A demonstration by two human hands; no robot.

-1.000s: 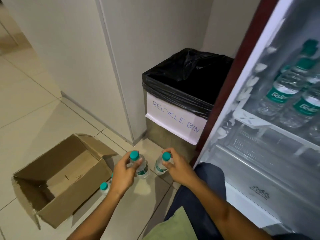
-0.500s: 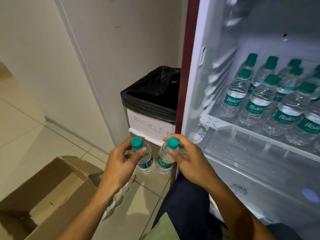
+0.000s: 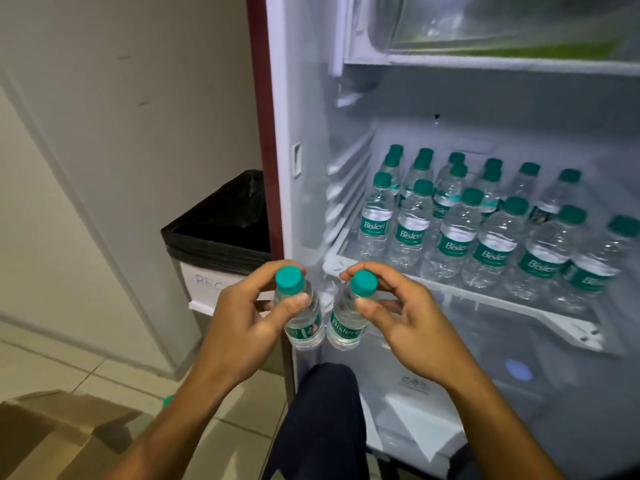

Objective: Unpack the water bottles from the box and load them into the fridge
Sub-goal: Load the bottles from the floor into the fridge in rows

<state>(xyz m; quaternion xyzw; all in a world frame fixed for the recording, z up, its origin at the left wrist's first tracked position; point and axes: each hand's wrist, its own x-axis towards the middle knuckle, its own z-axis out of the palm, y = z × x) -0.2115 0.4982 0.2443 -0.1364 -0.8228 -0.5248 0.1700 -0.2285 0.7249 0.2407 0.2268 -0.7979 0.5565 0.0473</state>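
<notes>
My left hand [image 3: 242, 327] grips a small clear water bottle [image 3: 301, 317] with a teal cap by its neck. My right hand [image 3: 412, 323] grips a second such bottle [image 3: 346, 323] the same way. Both bottles hang upright, side by side, in front of the open fridge's left edge, below its shelf [image 3: 512, 306]. Several rows of the same bottles [image 3: 460, 237] stand on that shelf. The cardboard box [image 3: 52, 434] lies on the floor at the lower left, partly cut off. A teal cap [image 3: 168, 400] of another bottle peeks out beside my left forearm.
A bin lined with a black bag [image 3: 221, 233], labelled with a white paper sign, stands between the wall and the fridge's dark red side [image 3: 263, 133]. My knee in dark trousers [image 3: 325, 410] is before the fridge. A clear compartment [image 3: 485, 26] sits at the fridge's top.
Both hands have lifted the two bottles from the floor up toward the fridge. The view has swung right and up, so the fridge interior fills the frame and the box has slid to the corner.
</notes>
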